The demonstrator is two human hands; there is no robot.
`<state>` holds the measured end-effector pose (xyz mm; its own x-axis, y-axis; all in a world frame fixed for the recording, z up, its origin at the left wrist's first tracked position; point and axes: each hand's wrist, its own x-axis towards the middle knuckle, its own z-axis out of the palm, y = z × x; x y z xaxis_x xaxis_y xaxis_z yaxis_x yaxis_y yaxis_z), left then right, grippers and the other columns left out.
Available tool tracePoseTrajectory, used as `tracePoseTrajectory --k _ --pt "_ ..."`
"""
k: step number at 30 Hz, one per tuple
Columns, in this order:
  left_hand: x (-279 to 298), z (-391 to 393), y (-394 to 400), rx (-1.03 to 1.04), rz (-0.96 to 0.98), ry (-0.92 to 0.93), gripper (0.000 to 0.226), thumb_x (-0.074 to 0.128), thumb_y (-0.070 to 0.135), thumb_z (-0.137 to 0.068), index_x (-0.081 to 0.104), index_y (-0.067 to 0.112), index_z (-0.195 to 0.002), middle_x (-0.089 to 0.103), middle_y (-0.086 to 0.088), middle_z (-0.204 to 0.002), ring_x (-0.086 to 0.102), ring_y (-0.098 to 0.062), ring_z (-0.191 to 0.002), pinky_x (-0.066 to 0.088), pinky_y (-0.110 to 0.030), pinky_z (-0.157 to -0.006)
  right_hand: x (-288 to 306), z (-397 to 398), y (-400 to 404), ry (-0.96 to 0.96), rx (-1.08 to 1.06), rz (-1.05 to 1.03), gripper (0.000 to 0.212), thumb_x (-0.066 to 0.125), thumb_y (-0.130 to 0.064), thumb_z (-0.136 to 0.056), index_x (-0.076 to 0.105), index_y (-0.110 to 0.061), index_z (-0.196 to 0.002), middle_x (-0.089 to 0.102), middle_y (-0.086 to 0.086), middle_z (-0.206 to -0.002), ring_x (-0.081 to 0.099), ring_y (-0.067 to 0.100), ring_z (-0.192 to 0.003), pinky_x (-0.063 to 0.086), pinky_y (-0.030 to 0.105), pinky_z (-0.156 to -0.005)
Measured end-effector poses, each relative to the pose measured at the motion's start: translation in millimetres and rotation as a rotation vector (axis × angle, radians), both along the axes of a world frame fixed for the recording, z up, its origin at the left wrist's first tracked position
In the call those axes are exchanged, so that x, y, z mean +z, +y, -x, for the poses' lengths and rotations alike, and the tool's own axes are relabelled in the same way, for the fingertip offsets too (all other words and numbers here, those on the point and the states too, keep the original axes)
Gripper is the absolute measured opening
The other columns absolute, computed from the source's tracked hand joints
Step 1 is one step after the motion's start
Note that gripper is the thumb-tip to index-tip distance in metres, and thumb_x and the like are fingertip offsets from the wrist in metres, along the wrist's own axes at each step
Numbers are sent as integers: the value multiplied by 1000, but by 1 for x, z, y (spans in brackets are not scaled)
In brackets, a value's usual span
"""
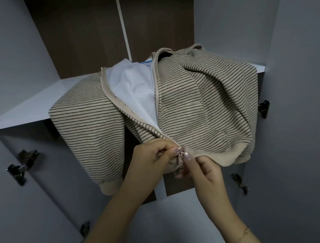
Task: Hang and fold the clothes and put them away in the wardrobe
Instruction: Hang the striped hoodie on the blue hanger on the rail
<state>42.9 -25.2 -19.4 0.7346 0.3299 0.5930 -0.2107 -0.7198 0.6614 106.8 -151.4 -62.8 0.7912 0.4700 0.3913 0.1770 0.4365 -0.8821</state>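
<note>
A white shelf (26, 110) sits inside an open wardrobe (94, 30) with grey side walls and a dark brown back. One beige striped jacket (201, 102) lies on the front edge of the shelf and hangs over it; its white lining shows. Two hands meet at the hem: the left hand (150, 160) pinches the zipper (180, 151), and the right hand (205, 167) grips the hem beside it. Five metal hinges are visible. The zipper parts are too small to make out.
</note>
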Motion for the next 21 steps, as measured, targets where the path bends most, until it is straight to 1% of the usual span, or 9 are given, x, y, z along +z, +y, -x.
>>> tracePoseTrajectory --k 3,5,8,10,11,14,17,19,21 --pt "-1 -2 0 13 5 -5 7 71 8 -86 77 7 -87 74 6 -85 69 -10 -84 57 -28 -77 -2 -4 3 -21 -35 56 23 60 -18 -91 66 -6 -73 67 15 -65 66 16 -61 51 16 -60" --pt "0 -3 -2 25 5 -15 6 71 7 -86 77 6 -85 73 5 -84 69 -9 -81 56 -24 -74 -4 -6 3 -30 -56 87 23 59 -8 -93 65 -2 -71 68 14 -65 66 22 -60 51 18 -59" --pt "5 -7 -2 97 -119 -72 7 69 5 -86 74 4 -82 70 2 -84 65 -9 -77 53 -21 -71 -7 -5 7 -44 -126 93 25 59 -1 -92 61 1 -67 67 16 -64 62 35 -62 49 25 -56" --pt "12 -13 2 161 -164 -116 7 68 2 -87 72 2 -81 68 0 -86 63 -8 -75 51 -21 -71 -9 -3 10 -34 -149 78 27 58 -2 -93 57 4 -66 64 20 -63 58 40 -61 47 29 -55" --pt "17 -15 7 200 -154 -140 7 68 2 -87 72 2 -80 68 -2 -86 62 -8 -76 50 -19 -72 -10 -2 9 -23 -134 69 27 58 -1 -93 56 7 -67 62 21 -62 58 37 -58 48 28 -55" --pt "29 -17 24 277 -123 -185 7 69 4 -86 73 1 -81 68 -3 -86 62 -10 -81 47 -17 -76 -18 2 8 47 -65 86 31 58 1 -92 48 15 -66 58 19 -56 61 17 -52 48 19 -54" --pt "31 -15 29 232 -202 -138 5 71 7 -86 73 5 -82 68 0 -86 63 -8 -84 47 -15 -78 -25 1 5 60 -12 219 41 62 -11 -91 51 9 -57 55 13 -48 58 18 -47 46 21 -50" --pt "31 -13 31 224 -209 -107 5 71 9 -86 73 7 -82 68 2 -86 62 -5 -83 45 -10 -77 -25 -2 -1 -64 -7 368 52 66 -27 -88 49 6 -51 51 16 -45 51 18 -42 44 30 -48" --pt "32 -12 32 229 -185 -78 7 72 11 -85 74 6 -82 69 3 -85 61 -4 -82 44 -9 -75 -18 -4 -11 -172 -94 443 58 62 -47 -80 41 -6 -44 41 9 -40 41 14 -38 37 30 -44"
